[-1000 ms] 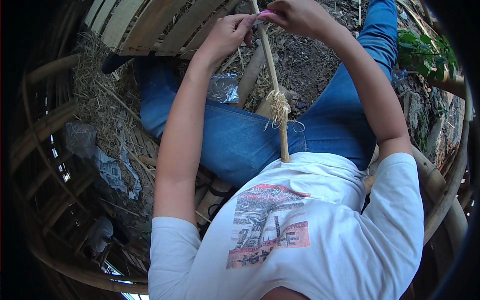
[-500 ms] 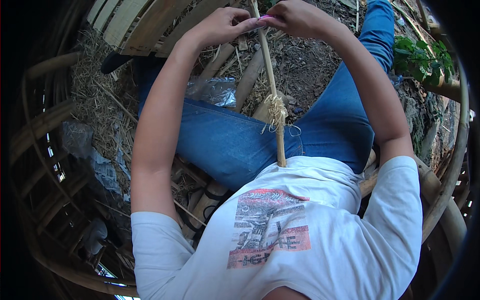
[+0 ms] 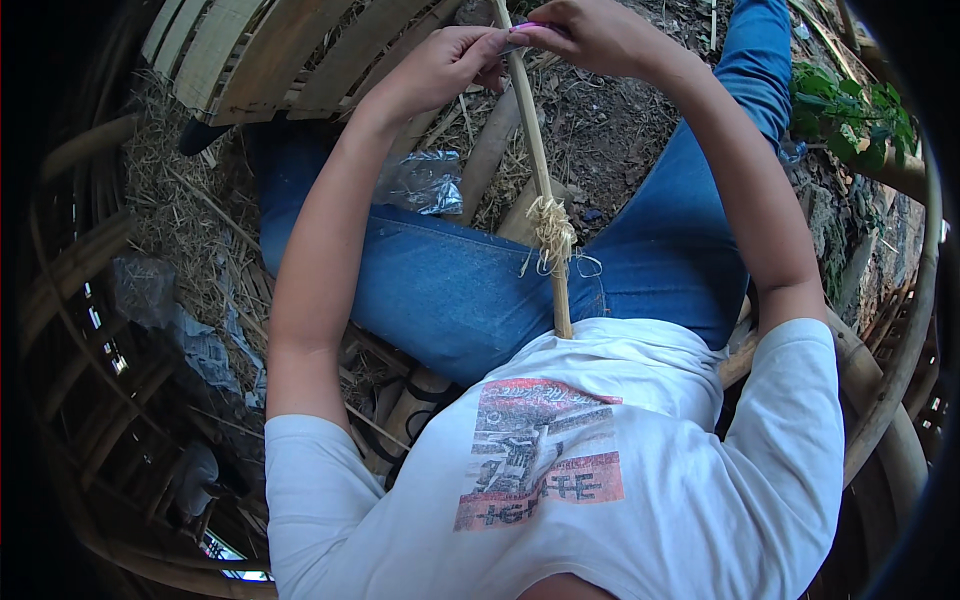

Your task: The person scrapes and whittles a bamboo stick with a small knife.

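Note:
A long pale wooden stick point(image 3: 535, 150) runs from my waist away to the top edge, its near end against my white shirt. Curly pale fibres point(image 3: 552, 230) are bunched round its lower part. At the far part, my left hand point(image 3: 450, 68) has thumb and forefinger pinched together against the stick's left side; what lies in the pinch is too small to make out. My right hand point(image 3: 595, 35) closes from the right on a small bright pink object point(image 3: 522, 32), which crosses the stick. The pink object's kind cannot be told.
My legs in blue jeans point(image 3: 440, 270) are spread on either side of the stick. A slatted wooden panel point(image 3: 270, 60) stands at far left. Clear plastic point(image 3: 420, 182), dry straw point(image 3: 160, 180) and bamboo poles point(image 3: 900, 390) surround me. A leafy green plant point(image 3: 855, 115) grows at right.
My left hand has shifted slightly down, its fingers curling more. The pink object remains at the stick in my right hand. The surroundings have slid a little left in view.

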`<state>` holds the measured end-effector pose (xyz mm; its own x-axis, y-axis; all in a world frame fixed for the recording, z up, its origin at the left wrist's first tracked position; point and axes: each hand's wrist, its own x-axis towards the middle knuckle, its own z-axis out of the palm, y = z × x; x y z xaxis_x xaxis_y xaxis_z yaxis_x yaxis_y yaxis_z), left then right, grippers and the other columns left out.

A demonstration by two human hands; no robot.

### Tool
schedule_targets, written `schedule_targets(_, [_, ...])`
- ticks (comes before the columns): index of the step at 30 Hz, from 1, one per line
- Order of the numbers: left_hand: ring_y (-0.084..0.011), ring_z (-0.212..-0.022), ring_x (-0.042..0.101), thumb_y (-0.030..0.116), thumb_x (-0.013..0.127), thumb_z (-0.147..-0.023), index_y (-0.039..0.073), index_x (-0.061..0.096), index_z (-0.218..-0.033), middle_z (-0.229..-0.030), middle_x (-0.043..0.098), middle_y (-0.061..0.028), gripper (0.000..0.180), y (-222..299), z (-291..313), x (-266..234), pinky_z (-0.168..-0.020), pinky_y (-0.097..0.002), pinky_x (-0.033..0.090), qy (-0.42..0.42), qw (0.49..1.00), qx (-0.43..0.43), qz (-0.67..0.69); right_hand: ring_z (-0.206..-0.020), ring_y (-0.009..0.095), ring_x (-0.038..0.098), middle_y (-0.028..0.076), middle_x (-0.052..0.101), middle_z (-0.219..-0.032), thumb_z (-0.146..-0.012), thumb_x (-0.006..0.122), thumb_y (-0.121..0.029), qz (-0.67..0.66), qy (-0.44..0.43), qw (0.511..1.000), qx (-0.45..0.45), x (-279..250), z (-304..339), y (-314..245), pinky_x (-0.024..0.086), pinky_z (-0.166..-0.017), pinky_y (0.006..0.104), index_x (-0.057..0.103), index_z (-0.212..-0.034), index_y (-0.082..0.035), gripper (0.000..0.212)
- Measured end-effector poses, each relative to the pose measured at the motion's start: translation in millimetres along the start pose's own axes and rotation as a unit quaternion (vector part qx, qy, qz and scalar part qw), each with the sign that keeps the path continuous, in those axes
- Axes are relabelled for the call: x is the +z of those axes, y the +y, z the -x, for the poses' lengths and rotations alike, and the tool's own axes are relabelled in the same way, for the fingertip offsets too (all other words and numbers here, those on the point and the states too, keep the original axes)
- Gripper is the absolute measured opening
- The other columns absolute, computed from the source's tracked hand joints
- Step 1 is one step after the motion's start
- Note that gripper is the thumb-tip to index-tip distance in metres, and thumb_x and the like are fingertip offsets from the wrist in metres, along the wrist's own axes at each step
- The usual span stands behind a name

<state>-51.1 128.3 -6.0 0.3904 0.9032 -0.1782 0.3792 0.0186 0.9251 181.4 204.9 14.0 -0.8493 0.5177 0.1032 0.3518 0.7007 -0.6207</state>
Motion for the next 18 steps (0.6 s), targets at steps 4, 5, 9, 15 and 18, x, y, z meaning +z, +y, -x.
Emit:
schedule_targets(4, [-0.0114,-0.077,0.068,0.031,0.048,-0.11,0.001,0.067,-0.125,-0.081,0.068,-0.0039,0.038,-3.0,2.6,5.8,-0.074,-0.029,0.057,0.005,0.998,0.021,-0.052,-0.069,0.041,0.067,0.022,0.069,-0.076,-0.097,0.065,-0.031,0.044,0.034,0.998,-0.019,-0.7,5.9,-3.6,0.053,-0.064,0.0476,0.076,-0.097,-0.004,0.029])
schedule_targets(5, [-0.011,-0.073,0.066,0.03,0.048,-0.11,0.001,0.068,-0.123,-0.076,0.067,-0.0033,0.038,-4.7,3.7,8.1,-0.071,-0.029,0.056,0.019,0.998,0.037,-0.053,-0.069,0.041,0.067,0.022,0.069,-0.076,-0.097,0.065,-0.031,0.045,0.033,0.998,-0.018,-0.7,6.5,-5.3,0.053,-0.064,0.0476,0.076,-0.097,-0.004,0.029])
schedule_targets(9, [-0.0113,-0.07,0.066,0.028,0.048,-0.11,0.001,0.069,-0.124,-0.071,0.065,-0.0039,0.037,-6.0,5.2,12.4,-0.068,-0.0292,0.056,0.044,0.996,0.027,-0.078,-0.07,0.041,0.067,0.021,0.069,-0.077,-0.096,0.066,-0.031,0.059,0.025,0.998,0.001,-1.0,7.8,-10.1,0.053,-0.065,0.0489,0.076,-0.094,-0.005,0.029])
schedule_targets(15, [-0.0109,-0.066,0.064,0.026,0.049,-0.11,0.003,0.068,-0.13,-0.068,0.062,-0.0027,0.036,-5.3,9.4,20.1,-0.065,-0.0292,0.055,0.049,0.997,0.016,-0.053,-0.071,0.042,0.067,0.021,0.069,-0.076,-0.096,0.066,-0.031,0.081,0.022,0.996,-0.001,-1.4,12.8,-14.6,0.052,-0.065,0.0498,0.076,-0.094,-0.005,0.028])
schedule_targets(18, [-0.0105,-0.066,0.063,0.026,0.05,-0.11,0.002,0.069,-0.128,-0.067,0.06,-0.0019,0.036,-7.2,10.2,22.6,-0.063,-0.0288,0.054,0.065,0.996,0.029,-0.053,-0.072,0.042,0.067,0.022,0.068,-0.077,-0.097,0.065,-0.031,0.077,0.028,0.997,-0.006,-2.3,14.4,-18.3,0.052,-0.066,0.05,0.076,-0.095,-0.004,0.029])
